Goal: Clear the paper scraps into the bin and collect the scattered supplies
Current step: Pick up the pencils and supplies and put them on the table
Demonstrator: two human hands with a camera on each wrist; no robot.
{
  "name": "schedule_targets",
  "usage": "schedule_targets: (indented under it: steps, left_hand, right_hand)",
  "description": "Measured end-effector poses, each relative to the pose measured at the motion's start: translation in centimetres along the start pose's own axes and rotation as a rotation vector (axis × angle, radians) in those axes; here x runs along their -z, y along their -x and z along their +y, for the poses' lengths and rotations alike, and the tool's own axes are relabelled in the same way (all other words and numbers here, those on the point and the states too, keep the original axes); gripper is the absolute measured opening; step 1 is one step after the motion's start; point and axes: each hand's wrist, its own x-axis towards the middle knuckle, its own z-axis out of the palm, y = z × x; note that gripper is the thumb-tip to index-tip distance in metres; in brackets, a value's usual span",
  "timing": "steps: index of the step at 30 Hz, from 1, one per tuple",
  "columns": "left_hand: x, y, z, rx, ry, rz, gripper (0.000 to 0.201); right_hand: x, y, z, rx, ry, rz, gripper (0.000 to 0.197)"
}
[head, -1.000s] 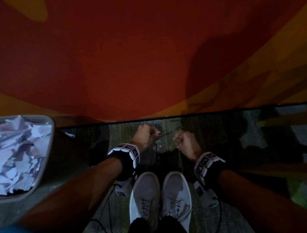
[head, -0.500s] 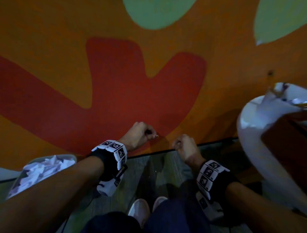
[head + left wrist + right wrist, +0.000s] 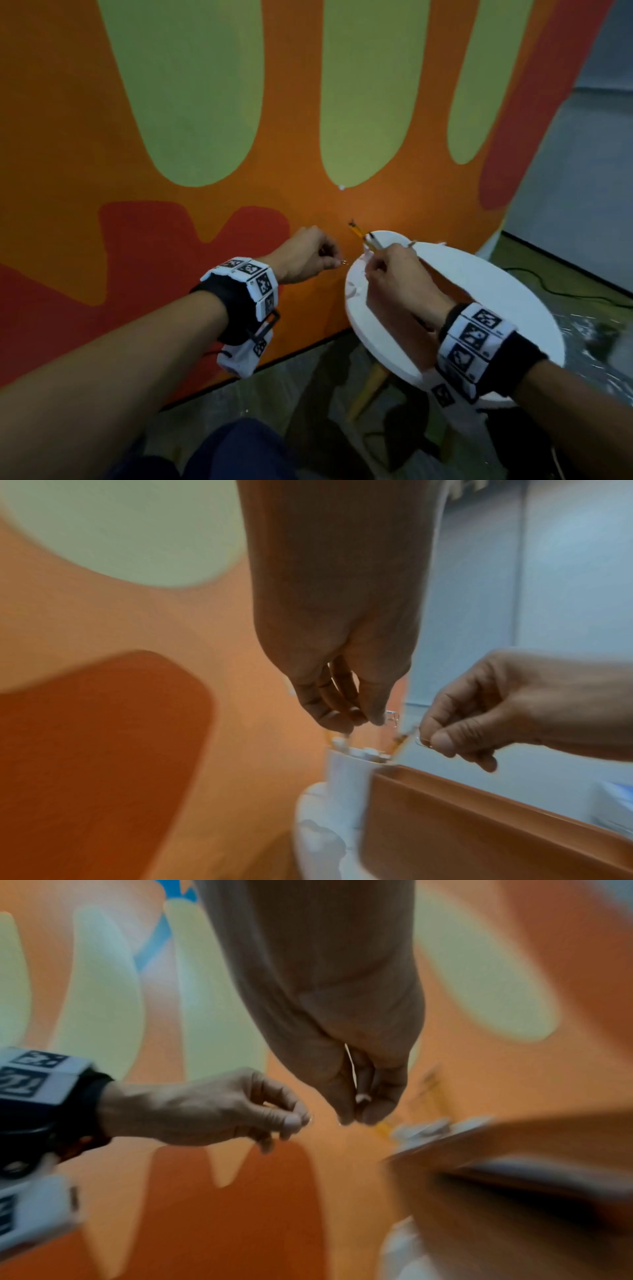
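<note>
Collection stage, judged well along: supplies in hand, deposit not yet made; bin out of view, scrap clearing unverifiable. Left hand [image 3: 303, 256] pinching a paper clip [image 3: 343, 262], wire protruding past thumb and forefinger. Right hand [image 3: 394, 274] pinching a second clip [image 3: 423, 741], above the white cup [image 3: 346, 772] holding pencils [image 3: 363, 237] on the round table [image 3: 496, 291]. Wooden tray [image 3: 479, 818] just beside the cup.

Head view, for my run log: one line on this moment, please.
left hand: pinches paper clip | right hand: pinches clip | both beside white cup
</note>
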Motion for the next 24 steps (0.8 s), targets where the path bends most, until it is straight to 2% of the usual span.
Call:
schedule_targets:
  steps: [4, 11, 15, 19, 24]
  left_hand:
    - [-3.2, -2.9, 5.4, -0.119, 0.011, -0.078, 0.009]
    - [-6.1, -5.5, 8.7, -0.182, -0.054, -0.108, 0.019]
    - [-5.1, -5.2, 7.1, -0.166, -0.025, -0.109, 0.015]
    - [-2.2, -3.1, 4.6, -0.099, -0.009, -0.091, 0.010]
    - [1.7, 1.6, -0.7, 0.047, -0.115, -0.080, 0.017]
  right_hand:
    - [4.5, 2.2, 4.3, -0.085, 0.089, 0.023, 0.023]
    - [5.6, 3.5, 7.5, -0.115, 0.152, -0.028, 0.023]
    - [5.6, 2.3, 7.1, -0.096, 0.169, -0.005, 0.021]
    - [4.4, 0.6, 4.3, -0.007, 0.102, -0.002, 0.020]
    - [-0.6, -1.1, -1.6, 0.139, -0.012, -0.196, 0.014]
